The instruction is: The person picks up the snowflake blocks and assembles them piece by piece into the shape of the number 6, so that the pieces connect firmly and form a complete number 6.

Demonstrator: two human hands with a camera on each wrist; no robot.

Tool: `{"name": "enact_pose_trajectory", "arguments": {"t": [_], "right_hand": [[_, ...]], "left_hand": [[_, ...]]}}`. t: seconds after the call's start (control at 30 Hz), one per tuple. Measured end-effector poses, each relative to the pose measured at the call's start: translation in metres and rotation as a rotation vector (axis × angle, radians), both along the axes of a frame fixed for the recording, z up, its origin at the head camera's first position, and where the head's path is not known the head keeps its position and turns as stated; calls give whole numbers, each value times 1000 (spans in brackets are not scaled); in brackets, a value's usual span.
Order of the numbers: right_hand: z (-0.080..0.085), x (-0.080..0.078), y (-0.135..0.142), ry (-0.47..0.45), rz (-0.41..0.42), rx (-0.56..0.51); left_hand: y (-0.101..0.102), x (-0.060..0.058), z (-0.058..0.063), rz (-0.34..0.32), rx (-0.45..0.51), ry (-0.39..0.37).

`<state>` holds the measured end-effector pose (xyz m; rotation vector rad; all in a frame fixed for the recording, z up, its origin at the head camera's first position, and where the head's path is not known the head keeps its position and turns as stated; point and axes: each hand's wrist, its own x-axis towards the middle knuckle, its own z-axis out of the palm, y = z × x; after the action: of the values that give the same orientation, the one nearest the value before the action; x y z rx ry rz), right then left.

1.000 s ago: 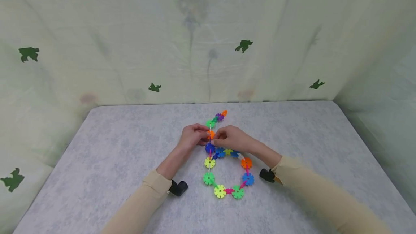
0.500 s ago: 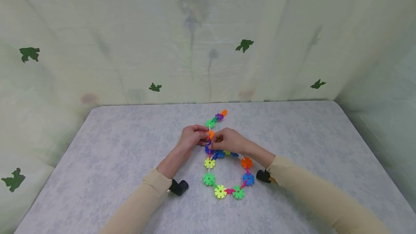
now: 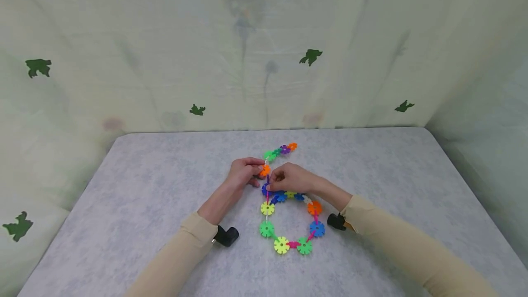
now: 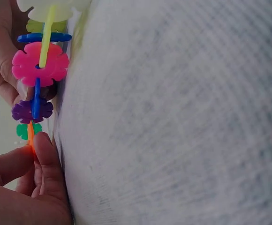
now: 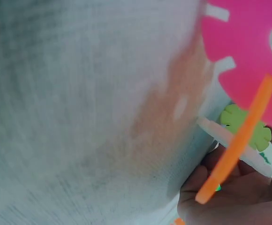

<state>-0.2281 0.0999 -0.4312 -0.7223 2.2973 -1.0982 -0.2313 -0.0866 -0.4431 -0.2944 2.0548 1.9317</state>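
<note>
Notched plastic flower discs are linked into a chain, with a ring (image 3: 282, 245) nearest me and a tail (image 3: 284, 149) leading away. My left hand (image 3: 242, 174) pinches an orange disc (image 3: 265, 170) in the tail between thumb and fingers. The left wrist view shows its thumb and fingertip on the orange disc's edge (image 4: 31, 136), below a purple disc (image 4: 32, 110). My right hand (image 3: 294, 179) pinches a dark blue disc (image 3: 265, 189) where tail and ring meet, its fingers partly covering it. In the right wrist view, a pink disc (image 5: 248, 42) and an orange one (image 5: 237, 140) stand close to the camera.
The chain lies on a grey cloth-topped table (image 3: 165, 164). Behind it hangs a pale curtain (image 3: 354, 81) with green leaf shapes. Black wrist cameras (image 3: 227, 236) stick out from both sleeves, the right one near the ring's blue disc (image 3: 317, 229).
My right hand has slid down-left from beside the orange disc onto the dark blue disc. The orange disc has turned slightly left in my left fingers, and the tail's far end has swung right.
</note>
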Motion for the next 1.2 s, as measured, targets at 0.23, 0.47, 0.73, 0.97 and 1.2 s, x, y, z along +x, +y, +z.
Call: {"name": "enact_pose_trajectory", "arguments": {"t": [0.23,0.47,0.73,0.97,1.2], "right_hand": [[0,-1,1,1,28,-27],[0,-2,1,-5,28,-28],[-3,-3,2,-9,25,-10],[-3,-2,2,6,38,-11],[-4,-4,2,25,50,-11]], "left_hand": [[0,-1,1,-8,-21,2],[1,-2,3,-21,-40,6],[0,-2,-1,-48,-52,15],[0,-1,-3,-60,-74,29],[-1,1,5,-99,-77,28]]}}
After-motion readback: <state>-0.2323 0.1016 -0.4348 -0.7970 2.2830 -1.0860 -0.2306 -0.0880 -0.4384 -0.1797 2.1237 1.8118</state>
